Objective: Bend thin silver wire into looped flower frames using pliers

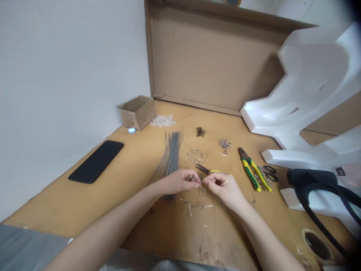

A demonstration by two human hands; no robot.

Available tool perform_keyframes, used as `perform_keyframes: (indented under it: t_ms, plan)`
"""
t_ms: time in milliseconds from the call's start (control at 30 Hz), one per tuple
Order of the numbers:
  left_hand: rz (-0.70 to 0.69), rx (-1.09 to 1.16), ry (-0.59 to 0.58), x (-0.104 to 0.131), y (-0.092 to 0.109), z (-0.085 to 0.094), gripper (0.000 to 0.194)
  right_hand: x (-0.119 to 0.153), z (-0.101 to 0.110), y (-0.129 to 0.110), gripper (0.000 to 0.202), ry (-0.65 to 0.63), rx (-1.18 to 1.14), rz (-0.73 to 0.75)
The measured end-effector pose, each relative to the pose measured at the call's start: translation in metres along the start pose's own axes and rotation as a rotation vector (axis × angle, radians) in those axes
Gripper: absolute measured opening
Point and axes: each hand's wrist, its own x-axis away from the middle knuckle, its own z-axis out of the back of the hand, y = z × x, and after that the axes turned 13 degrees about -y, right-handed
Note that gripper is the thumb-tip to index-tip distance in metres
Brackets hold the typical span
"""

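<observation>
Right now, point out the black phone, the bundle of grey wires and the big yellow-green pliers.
black phone [96, 161]: head view, middle of its dark screen.
bundle of grey wires [172, 154]: head view, middle of the bundle above the left hand.
yellow-green pliers [254, 174]: head view, on the handles.

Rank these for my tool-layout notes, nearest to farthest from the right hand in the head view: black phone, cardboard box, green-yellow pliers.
From the right hand:
1. Green-yellow pliers, just to its right.
2. Black phone, far left.
3. Cardboard box, back left by the wall.
</observation>
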Motion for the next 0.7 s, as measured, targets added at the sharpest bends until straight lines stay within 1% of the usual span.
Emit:
perform_keyframes:
  t_ms: [133,333,700]
  plan:
    - [-0.005,-0.042,0.045,-0.0013,-0.0023,-0.0008,0.014,-0.0001,-0.0010,0.0003,0.022,0.002,-0.011,-0.002]
    - [-0.003,-0.055,0.088,-0.0012,0.0012,-0.0025,0.013,0.0003,-0.0015,-0.0009,0.023,0.027,-0.028,-0.009]
    - [-0.035,-0.031,0.088,-0.0011,0.0022,-0.0028,0.012,0.0010,-0.0032,-0.0023,0.022,0.069,-0.005,0.026]
